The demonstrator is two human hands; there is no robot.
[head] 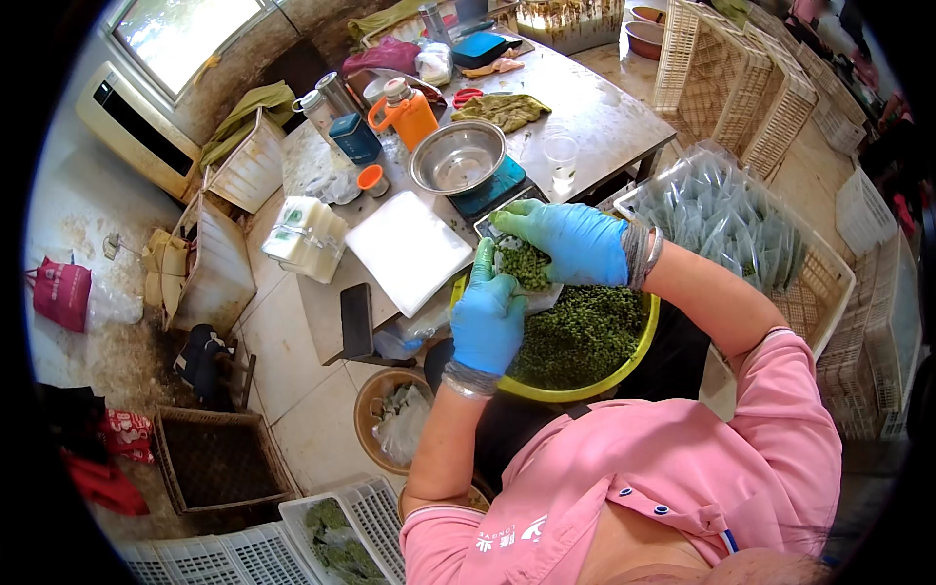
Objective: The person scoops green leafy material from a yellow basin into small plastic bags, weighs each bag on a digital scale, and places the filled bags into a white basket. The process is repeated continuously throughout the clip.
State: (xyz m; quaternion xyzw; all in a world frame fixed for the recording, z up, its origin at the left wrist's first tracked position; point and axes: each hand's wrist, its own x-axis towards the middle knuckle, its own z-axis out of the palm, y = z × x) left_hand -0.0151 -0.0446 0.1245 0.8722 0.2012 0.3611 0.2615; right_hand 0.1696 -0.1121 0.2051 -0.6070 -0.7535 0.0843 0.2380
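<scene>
Blue gloves, stained green at the fingers, cover both my hands. My left hand point(488, 322) grips the near left edge of a clear plastic bag point(545, 298) that holds green peppercorn-like berries point(523, 265). On the bag's right side, my right hand point(578, 241) rests with its fingers over the top of the berries. Below the bag is a yellow-rimmed tub point(653, 333) full of loose green berries on stems point(578, 344). Just beyond my hands stands a digital scale point(497, 186) bearing a steel bowl point(458, 157). A stack of flat plastic bags point(409, 252) lies left of it.
The metal table point(585, 80) also holds a phone point(356, 320), a tied bundle of bags point(306, 238), an orange jug point(409, 117) and a plastic cup point(561, 161). At right, a crate point(841, 292) contains filled clear bags point(724, 212). A brown basket point(365, 424) stands on the floor.
</scene>
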